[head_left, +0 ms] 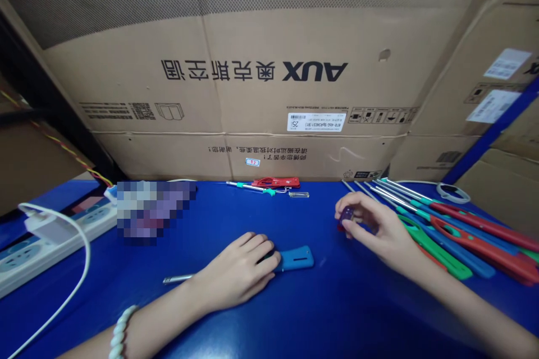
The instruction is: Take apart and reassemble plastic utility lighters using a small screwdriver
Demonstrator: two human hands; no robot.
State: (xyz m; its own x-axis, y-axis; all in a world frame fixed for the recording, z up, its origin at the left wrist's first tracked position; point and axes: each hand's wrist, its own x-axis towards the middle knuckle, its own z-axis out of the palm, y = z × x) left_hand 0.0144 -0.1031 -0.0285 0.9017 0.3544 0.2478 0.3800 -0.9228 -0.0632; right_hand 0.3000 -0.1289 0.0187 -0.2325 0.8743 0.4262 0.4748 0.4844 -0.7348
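Note:
My left hand [246, 266] lies over a blue long-necked lighter [298, 258] on the table, its fingers curled round the middle. The lighter's handle end sticks out to the right and its metal tube to the left; the part between is hidden under the hand and wrist. Raised above the table on the right, my right hand [374, 224] pinches a small dark purple piece [346, 215] between thumb and fingers. A bit of red shows below that piece; its exact kind cannot be made out.
Several red, blue and green long-necked lighters [484, 230] lie in a pile at right. At the back lie a red lighter part [278, 182] and a small clear piece [298, 194]. A white power strip [54, 252] with a cable is at left. Cardboard [252, 28] stands behind.

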